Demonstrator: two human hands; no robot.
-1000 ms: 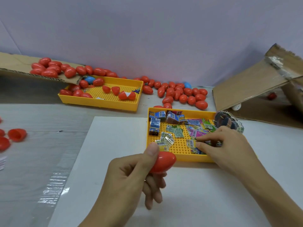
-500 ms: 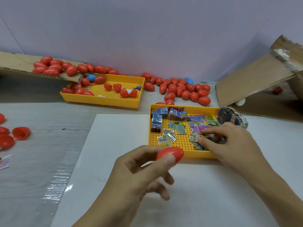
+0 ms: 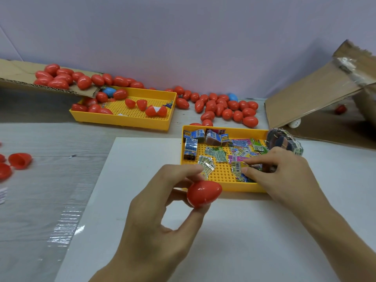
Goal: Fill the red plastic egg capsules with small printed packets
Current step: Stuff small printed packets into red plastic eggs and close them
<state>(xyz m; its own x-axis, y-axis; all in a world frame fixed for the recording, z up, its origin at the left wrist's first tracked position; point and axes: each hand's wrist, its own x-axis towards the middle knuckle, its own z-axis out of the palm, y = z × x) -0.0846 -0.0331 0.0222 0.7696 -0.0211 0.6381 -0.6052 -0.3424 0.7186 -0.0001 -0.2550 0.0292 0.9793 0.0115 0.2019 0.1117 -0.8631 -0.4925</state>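
Left hand (image 3: 162, 216) had rolled the closed red egg (image 3: 204, 192) down to its fingertips, still pinching; right hand (image 3: 282, 176) stayed curled among packets (image 3: 237, 153) in the yellow tray (image 3: 240, 188), its grip hidden.

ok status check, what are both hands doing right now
Left hand holds closed red egg at fingertips. Right hand in near yellow tray, fingers on the printed packets, pick not confirmed. Nothing in the way.
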